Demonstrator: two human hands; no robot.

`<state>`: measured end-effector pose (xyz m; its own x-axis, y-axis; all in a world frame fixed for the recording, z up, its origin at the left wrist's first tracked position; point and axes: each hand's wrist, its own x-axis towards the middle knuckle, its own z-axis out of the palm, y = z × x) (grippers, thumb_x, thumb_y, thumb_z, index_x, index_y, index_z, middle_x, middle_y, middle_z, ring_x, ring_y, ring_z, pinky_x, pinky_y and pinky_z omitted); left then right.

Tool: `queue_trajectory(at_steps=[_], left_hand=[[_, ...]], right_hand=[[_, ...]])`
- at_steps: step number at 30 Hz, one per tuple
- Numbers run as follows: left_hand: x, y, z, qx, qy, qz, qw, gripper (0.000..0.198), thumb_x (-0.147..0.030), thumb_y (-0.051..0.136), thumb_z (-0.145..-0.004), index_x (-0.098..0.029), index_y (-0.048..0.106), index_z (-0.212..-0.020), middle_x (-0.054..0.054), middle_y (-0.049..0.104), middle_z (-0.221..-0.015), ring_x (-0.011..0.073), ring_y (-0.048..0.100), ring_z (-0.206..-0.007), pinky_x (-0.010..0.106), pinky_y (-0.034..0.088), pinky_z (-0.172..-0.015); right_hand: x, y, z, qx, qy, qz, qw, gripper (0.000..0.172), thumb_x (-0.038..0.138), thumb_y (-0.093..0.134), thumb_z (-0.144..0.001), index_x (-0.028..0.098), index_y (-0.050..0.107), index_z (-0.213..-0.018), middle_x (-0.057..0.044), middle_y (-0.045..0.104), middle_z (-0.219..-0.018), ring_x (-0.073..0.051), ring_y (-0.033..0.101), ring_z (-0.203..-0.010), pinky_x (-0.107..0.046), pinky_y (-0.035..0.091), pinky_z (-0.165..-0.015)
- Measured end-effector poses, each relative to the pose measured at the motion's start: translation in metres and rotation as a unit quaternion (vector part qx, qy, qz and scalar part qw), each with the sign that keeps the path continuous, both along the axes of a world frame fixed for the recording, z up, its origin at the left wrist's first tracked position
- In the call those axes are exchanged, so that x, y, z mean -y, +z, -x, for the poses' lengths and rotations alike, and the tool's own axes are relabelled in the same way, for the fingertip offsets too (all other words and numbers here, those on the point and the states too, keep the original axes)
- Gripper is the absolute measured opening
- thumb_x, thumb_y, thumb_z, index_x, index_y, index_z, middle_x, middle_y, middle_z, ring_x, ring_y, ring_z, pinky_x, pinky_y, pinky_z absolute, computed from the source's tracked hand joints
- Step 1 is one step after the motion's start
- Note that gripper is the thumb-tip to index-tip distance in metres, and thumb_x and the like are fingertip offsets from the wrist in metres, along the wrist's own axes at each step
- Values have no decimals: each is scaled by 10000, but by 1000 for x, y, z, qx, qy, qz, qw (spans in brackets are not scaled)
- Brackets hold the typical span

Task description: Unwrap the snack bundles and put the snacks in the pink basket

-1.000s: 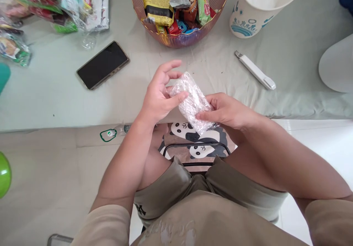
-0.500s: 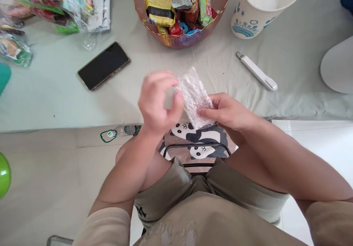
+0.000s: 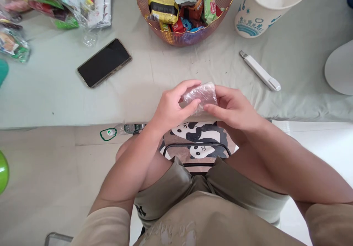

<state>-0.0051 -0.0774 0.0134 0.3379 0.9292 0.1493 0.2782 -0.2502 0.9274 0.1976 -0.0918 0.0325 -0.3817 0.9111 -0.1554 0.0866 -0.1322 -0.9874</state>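
Between my hands, just over the table's front edge, is a small packet of clear crinkled plastic wrap (image 3: 204, 93); what it contains, if anything, I cannot make out. My left hand (image 3: 176, 106) closes on its left side, thumb on the near face and fingers behind. On the right side, my right hand (image 3: 233, 106) grips it too, its thumb close to the left one. Beyond the hands stands a pinkish ribbed bowl (image 3: 176, 39) with a gold rim, heaped with wrapped snacks (image 3: 162, 7). A white utility knife (image 3: 260, 71) lies to the right, its metal tip pointing away.
A black phone (image 3: 104, 63) lies on the cloth-covered table (image 3: 41, 91) at left, with a pile of plastic-packed items (image 3: 66, 7) behind it. At the back right stands a paper tub (image 3: 252, 20) with white material inside. A plastic bottle (image 3: 132, 128) shows below the table edge.
My left hand has come right and taken hold of the plastic packet, which now looks smaller and folded. My right hand keeps its grip. The view has shifted slightly.
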Motion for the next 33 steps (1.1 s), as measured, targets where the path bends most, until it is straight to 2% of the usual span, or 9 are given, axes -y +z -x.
queue_trajectory(at_steps=[4,7,10,14,19,26,30,32,33], left_hand=[[-4,-2,-4,108,11,139,984,431,-380,791,-831,-233,675,-1219,36,786,-1037,192,746,-809,302,595,-665],[-6,-3,-5,150,1,195,969,523,-425,854,-784,-249,643,-1229,-10,745,-830,141,667,-602,266,522,-540],[-6,-3,-7,177,1,222,959,654,-429,908,-723,-259,581,-1263,-2,761,-876,171,738,-711,277,588,-623],[-6,-4,-10,176,1,241,954,664,-392,876,-758,-249,515,-1297,15,782,-931,187,786,-835,308,636,-799],[-9,-3,-10,162,0,264,951,677,-310,836,-775,-246,484,-1349,-22,766,-813,149,770,-738,265,604,-750],[-17,-5,-11,173,-22,268,948,699,-349,860,-762,-257,477,-1340,-11,771,-855,162,786,-790,275,604,-768],[-21,-5,-6,190,-13,257,947,620,-435,825,-807,-244,496,-1296,27,785,-909,179,798,-839,304,622,-806],[-22,-4,-3,196,-12,256,947,596,-475,814,-815,-238,506,-1268,35,790,-909,182,797,-833,311,624,-802],[-23,-4,-2,197,-12,258,946,593,-489,813,-814,-234,512,-1256,37,793,-908,180,795,-828,308,623,-798]], right_hand=[[-4,5,-1,63,-148,-8,987,357,485,815,-807,242,631,-992,-84,674,-1132,-230,644,-1079,-333,563,-814],[-6,6,-1,53,-103,32,993,401,517,835,-769,233,630,-963,-69,689,-996,-222,662,-967,-340,561,-778],[-6,6,0,82,-114,50,989,292,459,769,-840,219,604,-859,-24,628,-780,-167,601,-749,-313,507,-674],[-7,2,3,46,-160,54,985,237,428,686,-903,225,566,-920,-10,646,-795,-146,610,-727,-295,500,-667],[-12,-3,3,-53,-138,58,987,430,445,752,-843,231,502,-1120,28,662,-796,-125,625,-688,-276,498,-660],[-13,2,-10,26,-175,7,984,183,337,738,-829,227,605,-891,16,639,-739,-128,586,-649,-280,477,-609],[-33,14,-39,64,-322,-90,940,104,136,664,-804,225,668,-858,5,678,-730,-132,624,-669,-314,492,-662],[-61,30,-61,93,-396,-167,898,150,80,574,-808,194,671,-819,-12,688,-711,-112,609,-641,-335,449,-632],[-78,40,-72,158,-408,-210,874,167,95,529,-841,167,673,-798,-50,731,-779,-124,651,-701,-350,433,-630]])
